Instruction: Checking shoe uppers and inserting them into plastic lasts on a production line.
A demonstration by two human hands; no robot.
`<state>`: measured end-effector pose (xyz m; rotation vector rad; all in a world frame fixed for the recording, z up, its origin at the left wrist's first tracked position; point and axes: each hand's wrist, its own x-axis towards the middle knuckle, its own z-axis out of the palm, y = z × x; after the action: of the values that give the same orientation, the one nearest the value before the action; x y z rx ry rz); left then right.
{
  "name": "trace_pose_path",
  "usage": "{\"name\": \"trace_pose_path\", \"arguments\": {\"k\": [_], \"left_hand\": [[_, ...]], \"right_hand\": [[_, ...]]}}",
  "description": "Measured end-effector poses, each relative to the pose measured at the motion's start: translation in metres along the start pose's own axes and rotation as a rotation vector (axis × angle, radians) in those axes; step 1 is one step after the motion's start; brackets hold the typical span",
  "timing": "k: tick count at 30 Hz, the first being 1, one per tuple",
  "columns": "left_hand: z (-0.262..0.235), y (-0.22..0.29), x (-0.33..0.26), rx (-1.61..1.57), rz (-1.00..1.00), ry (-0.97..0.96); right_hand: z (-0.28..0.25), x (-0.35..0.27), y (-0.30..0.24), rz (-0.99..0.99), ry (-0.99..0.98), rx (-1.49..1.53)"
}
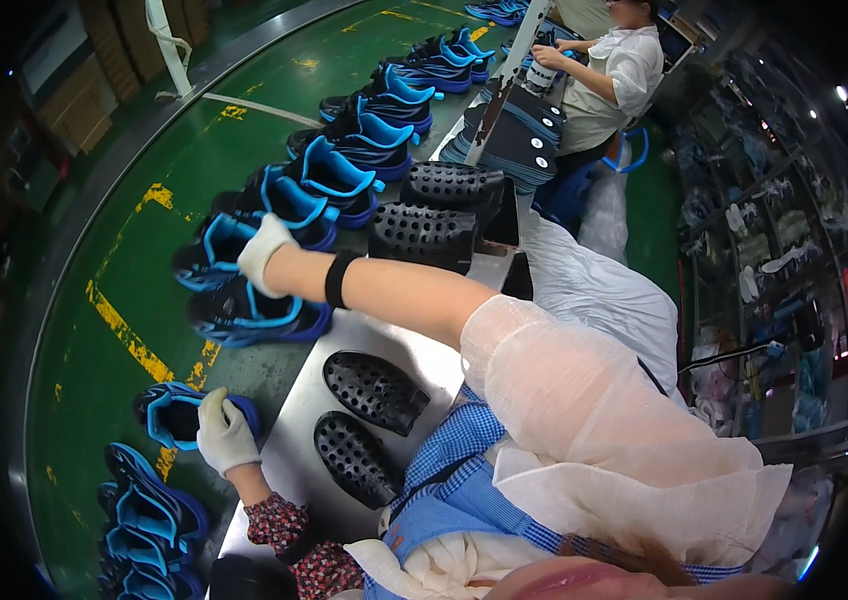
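My left hand (227, 436), in a white glove with a floral sleeve behind it, closes on the edge of a black-and-blue sneaker (172, 417) beside the metal table. Farther off, my right hand (266, 254), also white-gloved and with a black band on the wrist, grips the collar of another such sneaker (216, 250). Its fingertips are partly hidden at the shoe. Just nearer than that hand rests one more sneaker (249, 312). Two black perforated shoe-shaped forms (376, 392) lie side by side on the bare metal tabletop (289, 425).
A row of sneakers (374, 135) runs to the far end, and more sneakers (149, 515) stand at near left. Black perforated blocks (424, 235) and stacked dark insoles (519, 130) sit beyond my right forearm. A co-worker (609, 75) sits at the far right, near a metal post (509, 85).
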<state>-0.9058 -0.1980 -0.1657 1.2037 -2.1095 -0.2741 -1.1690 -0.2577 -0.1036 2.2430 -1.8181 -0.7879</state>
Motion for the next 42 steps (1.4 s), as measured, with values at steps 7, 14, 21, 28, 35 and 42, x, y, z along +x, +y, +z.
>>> {"name": "trace_pose_path", "arguments": {"k": [7,14,21,28,35,42], "left_hand": [[-0.003,0.001,0.001,0.051,-0.071,-0.074],[-0.015,-0.003,-0.007,0.062,-0.018,0.036],[-0.043,0.009,-0.036,0.414,-0.238,0.197],[-0.089,-0.023,-0.041,0.665,-0.459,0.181],[-0.127,-0.061,-0.018,0.856,-0.891,-0.356],[-0.107,-0.054,0.016,0.632,-0.724,-0.588]], "right_hand": [[-0.008,-0.023,0.017,0.424,0.055,0.343],[-0.021,-0.087,-0.020,0.017,0.911,0.582],[0.019,-0.215,-0.068,-0.086,0.678,0.886],[0.058,-0.261,-0.070,0.046,0.539,1.062],[0.075,-0.267,-0.070,0.179,0.514,1.258],[0.078,-0.265,-0.072,0.114,0.550,1.310]]}}
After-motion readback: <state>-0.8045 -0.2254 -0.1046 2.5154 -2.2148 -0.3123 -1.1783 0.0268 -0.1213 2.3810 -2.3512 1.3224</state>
